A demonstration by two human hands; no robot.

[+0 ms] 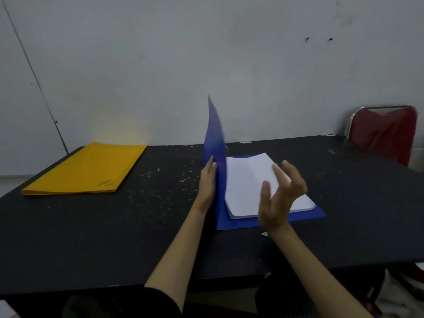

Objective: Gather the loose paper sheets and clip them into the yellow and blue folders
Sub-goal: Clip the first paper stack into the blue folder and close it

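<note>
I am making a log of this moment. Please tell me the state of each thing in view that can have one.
blue folder: open, front cover standing up
paper: stacked inside the blue folder
yellow folder: closed, flat on the table
left hand: open, touching the raised cover
right hand: open, above the paper, holding nothing

The blue folder's raised cover (214, 143) is standing upright as a wall between the left hand (207, 180) and the paper stack (254, 180), while bare black table (160, 203) is lying open between it and the closed yellow folder (87, 169), well apart.
</note>
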